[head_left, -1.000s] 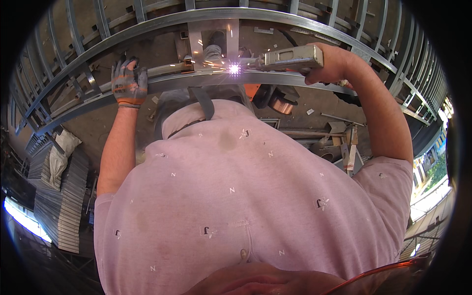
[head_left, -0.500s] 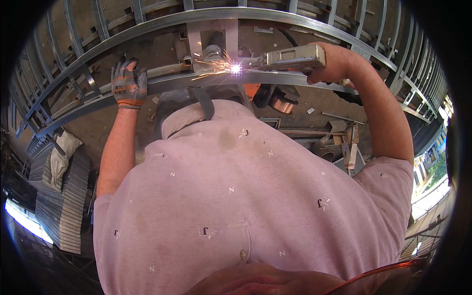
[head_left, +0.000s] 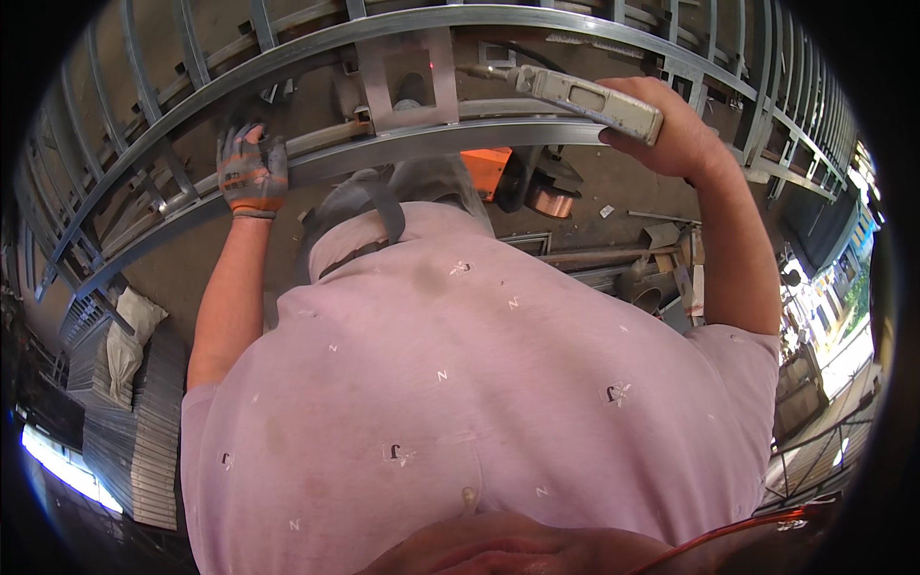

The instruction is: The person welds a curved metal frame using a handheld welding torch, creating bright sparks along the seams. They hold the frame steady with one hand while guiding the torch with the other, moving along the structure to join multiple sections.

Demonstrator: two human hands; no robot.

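Observation:
My right hand (head_left: 656, 129), bare, is closed round a grey, boxy welding gun (head_left: 589, 103). The gun's thin nozzle points left over a gap in the steel frame, with no arc at its tip. A small red light spot shows on the right strip of a flat metal plate (head_left: 374, 91) with a square opening. This plate bridges the frame's far rail (head_left: 479, 14) and near rail (head_left: 479, 136). On the left, my left hand (head_left: 251, 172) wears a grey and orange glove. Its fingers curl over the near rail; their undersides are hidden.
Below the near rail stand an orange box (head_left: 486, 172) and a copper-coloured wire spool (head_left: 551, 203). Scrap pieces (head_left: 661, 235) lie at the right. A pale sack (head_left: 129, 335) and ribbed metal sheets (head_left: 153, 431) are at lower left. Upright bars line the frame's far side.
The bright weld light and sparks at the near rail are gone. My right hand has drawn the welding gun up and to the right. My left hand stays on the rail.

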